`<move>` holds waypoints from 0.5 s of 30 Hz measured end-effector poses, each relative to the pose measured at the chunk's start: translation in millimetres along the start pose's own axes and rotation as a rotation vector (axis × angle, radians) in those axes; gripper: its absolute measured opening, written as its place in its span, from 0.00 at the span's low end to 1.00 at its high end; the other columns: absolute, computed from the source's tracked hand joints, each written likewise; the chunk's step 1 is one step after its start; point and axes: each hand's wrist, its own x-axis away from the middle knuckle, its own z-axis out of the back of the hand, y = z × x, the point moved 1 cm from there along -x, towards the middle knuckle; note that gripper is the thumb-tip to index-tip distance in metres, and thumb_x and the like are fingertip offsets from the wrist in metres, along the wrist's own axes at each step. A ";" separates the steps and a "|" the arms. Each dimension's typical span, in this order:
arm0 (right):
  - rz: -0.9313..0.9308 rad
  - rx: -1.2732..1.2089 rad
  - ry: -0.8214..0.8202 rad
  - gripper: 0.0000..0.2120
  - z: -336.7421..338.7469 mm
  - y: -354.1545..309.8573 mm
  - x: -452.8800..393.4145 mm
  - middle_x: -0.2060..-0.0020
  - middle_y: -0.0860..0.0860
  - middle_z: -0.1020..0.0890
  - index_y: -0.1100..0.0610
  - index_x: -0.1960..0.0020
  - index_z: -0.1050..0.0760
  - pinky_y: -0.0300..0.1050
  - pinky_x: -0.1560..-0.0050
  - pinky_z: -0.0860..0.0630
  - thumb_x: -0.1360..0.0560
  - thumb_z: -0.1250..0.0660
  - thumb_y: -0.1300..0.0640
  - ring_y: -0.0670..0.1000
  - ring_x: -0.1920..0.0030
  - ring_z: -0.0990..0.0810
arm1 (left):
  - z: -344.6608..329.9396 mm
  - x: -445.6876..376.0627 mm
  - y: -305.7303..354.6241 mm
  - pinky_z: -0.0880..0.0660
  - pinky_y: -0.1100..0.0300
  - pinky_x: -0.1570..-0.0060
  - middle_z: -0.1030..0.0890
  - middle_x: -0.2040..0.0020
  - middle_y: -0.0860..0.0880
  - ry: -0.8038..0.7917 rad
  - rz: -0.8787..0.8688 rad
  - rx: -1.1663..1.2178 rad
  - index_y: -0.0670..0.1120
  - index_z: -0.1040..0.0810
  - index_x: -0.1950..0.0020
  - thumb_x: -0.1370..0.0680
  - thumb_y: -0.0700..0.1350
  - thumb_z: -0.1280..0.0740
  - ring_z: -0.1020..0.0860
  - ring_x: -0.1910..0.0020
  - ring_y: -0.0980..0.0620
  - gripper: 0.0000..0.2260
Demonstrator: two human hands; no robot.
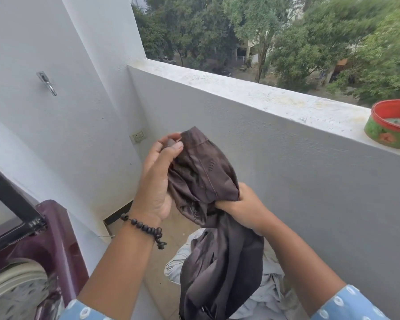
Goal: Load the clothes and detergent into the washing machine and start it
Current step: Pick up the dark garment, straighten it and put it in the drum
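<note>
A dark brown garment (208, 179) hangs in front of me, held up by both hands. My left hand (157, 179) pinches its upper hem between thumb and fingers. My right hand (243, 206) grips a bunched fold lower down, and the rest of the cloth (224, 273) droops below it. At the lower left stands the maroon top-load washing machine (56, 229) with its lid (7, 204) raised and the steel drum (19, 289) showing. A pile of pale grey clothes (270, 294) lies on the floor under the garment. No detergent is in view.
A grey balcony parapet (286, 144) runs across the right, with a red and green tin (390, 125) on its ledge. A white wall (56, 112) with a metal hook (47, 83) and a socket (138, 136) stands at the left. Tiled floor (162, 257) lies between.
</note>
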 end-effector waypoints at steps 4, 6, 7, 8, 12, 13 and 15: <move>-0.090 0.100 -0.043 0.09 18.4 -6.0 -5.9 0.62 0.61 0.17 0.67 0.54 0.23 0.45 0.58 0.26 0.32 0.32 0.63 0.48 0.60 0.22 | 7.4 4.7 26.5 0.32 0.55 0.30 0.23 0.35 0.54 -0.032 -0.372 -0.527 0.48 0.28 0.35 0.27 0.49 0.28 0.27 0.33 0.61 0.22; -0.131 0.129 -0.077 0.12 20.6 -13.0 -7.6 0.66 0.54 0.21 0.66 0.56 0.24 0.46 0.60 0.27 0.36 0.33 0.59 0.49 0.62 0.23 | -0.7 12.0 30.1 0.40 0.50 0.25 0.31 0.27 0.57 -0.220 -0.521 -0.858 0.53 0.33 0.30 0.30 0.56 0.26 0.39 0.25 0.60 0.31; -0.149 0.139 -0.104 0.13 20.8 -17.0 -8.4 0.66 0.53 0.21 0.66 0.56 0.23 0.47 0.60 0.26 0.36 0.32 0.58 0.49 0.62 0.22 | -6.8 15.5 26.6 0.43 0.46 0.24 0.38 0.23 0.57 -0.349 -0.547 -1.043 0.56 0.38 0.26 0.32 0.59 0.25 0.47 0.21 0.58 0.38; -0.158 0.139 -0.134 0.11 20.5 -20.6 -9.0 0.65 0.53 0.19 0.66 0.56 0.23 0.48 0.60 0.24 0.35 0.31 0.59 0.50 0.62 0.20 | -12.1 17.3 19.1 0.46 0.40 0.25 0.46 0.20 0.56 -0.474 -0.561 -1.264 0.57 0.46 0.23 0.34 0.62 0.25 0.56 0.21 0.56 0.46; -0.194 0.164 -0.203 0.16 21.4 -33.3 -9.2 0.57 0.63 0.16 0.64 0.51 0.21 0.60 0.51 0.20 0.38 0.31 0.61 0.62 0.54 0.16 | -8.4 12.5 -20.1 0.45 0.31 0.31 0.71 0.22 0.51 -0.666 -0.625 -1.964 0.58 0.76 0.26 0.37 0.70 0.28 0.72 0.24 0.48 0.62; -0.201 0.165 -0.210 0.17 21.7 -35.9 -8.4 0.57 0.64 0.16 0.65 0.51 0.21 0.62 0.51 0.20 0.38 0.32 0.61 0.63 0.54 0.16 | -4.3 9.0 -26.7 0.46 0.29 0.32 0.69 0.21 0.49 -0.668 -0.607 -1.995 0.57 0.78 0.28 0.37 0.70 0.28 0.70 0.23 0.47 0.63; -0.210 0.156 -0.229 0.16 23.3 -36.5 -9.0 0.62 0.62 0.17 0.66 0.52 0.22 0.59 0.56 0.20 0.38 0.32 0.61 0.61 0.59 0.16 | 2.8 1.3 -37.4 0.49 0.25 0.32 0.47 0.21 0.46 -0.622 -0.607 -1.985 0.56 0.74 0.25 0.35 0.67 0.28 0.49 0.21 0.48 0.61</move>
